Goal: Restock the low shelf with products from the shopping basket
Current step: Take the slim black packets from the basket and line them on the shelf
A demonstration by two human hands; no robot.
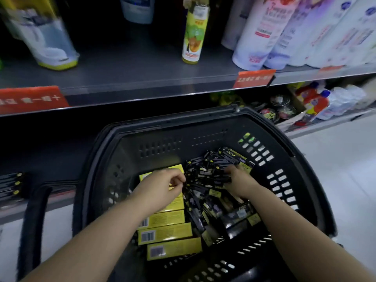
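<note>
The left hand [162, 186] was curled, thumb and fingertips pinched together on the edge of the black packets [211, 180]. The right hand [238, 182] had its fingers bent down into the same heap, gripping a bunch of them. The packets were small, flat and glossy, each with a yellow dot near one end, and lay in a loose, jumbled pile. Beside them, under the left wrist, slim rectangular yellow boxes [168, 233] of matte card lay side by side, with barcodes showing at their ends.

Both kinds lay in the shopping basket [203, 121], a black hard-plastic tub with a rounded rim and slotted walls; its flat black handle [32, 220] hung down on the left. To the far left, more dot-marked packets [12, 185] were lined up on the low shelf [12, 210]. Above ran a grey metal shelf [142, 78] with red tags [254, 78], a yellow-green bottle [195, 33] and tall white bottles [284, 31]. Pale smooth floor [335, 159] lay to the right.
</note>
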